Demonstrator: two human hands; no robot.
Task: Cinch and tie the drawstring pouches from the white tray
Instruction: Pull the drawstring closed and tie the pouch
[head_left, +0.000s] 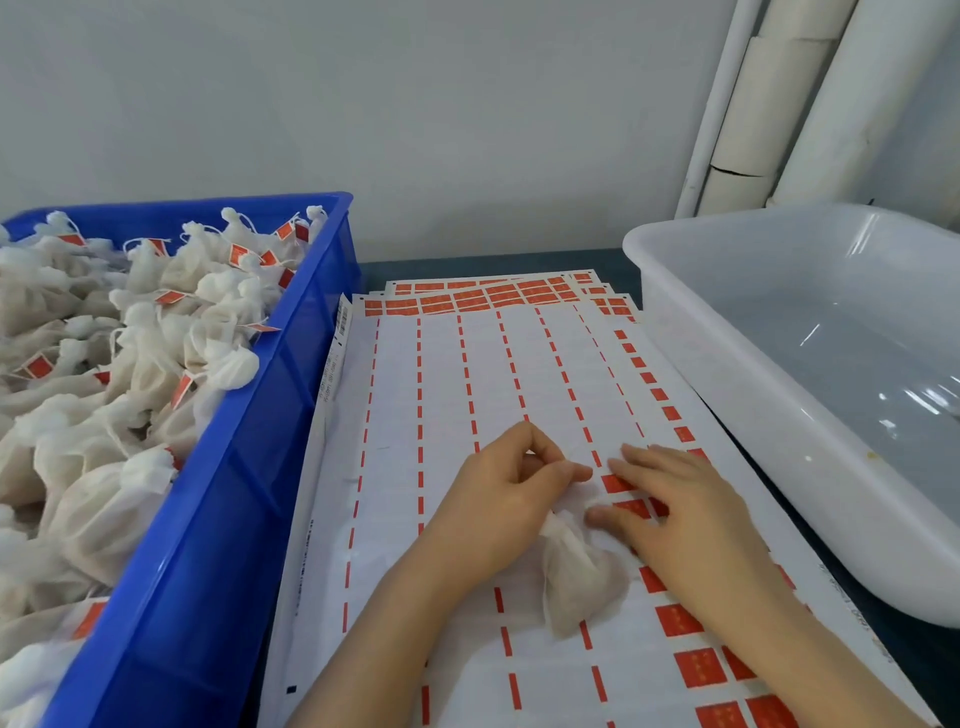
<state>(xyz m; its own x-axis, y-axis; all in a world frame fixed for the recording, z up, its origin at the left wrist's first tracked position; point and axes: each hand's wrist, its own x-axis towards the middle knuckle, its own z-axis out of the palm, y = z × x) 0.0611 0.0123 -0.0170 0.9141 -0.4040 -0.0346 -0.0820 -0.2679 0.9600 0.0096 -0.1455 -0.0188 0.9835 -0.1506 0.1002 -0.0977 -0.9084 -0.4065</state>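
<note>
**Cinching 1 pouch on the label sheet**

The pouch (582, 577) lies on the label sheet (441, 374) between the 2 hands, with the white tray (727, 395) off to its right. To close it well, I judge the neck should be held firm while the string is drawn evenly, then knotted snug. The left hand (498, 493), at the pouch's upper left, curls and pinches its neck; the string is too fine to see. The right hand (685, 519), just right of the pouch, lies flat with straight fingers, holding nothing.

Flat label sheets (441, 374) run between blue crate (234, 493) left and white tray (727, 374) right.
</note>
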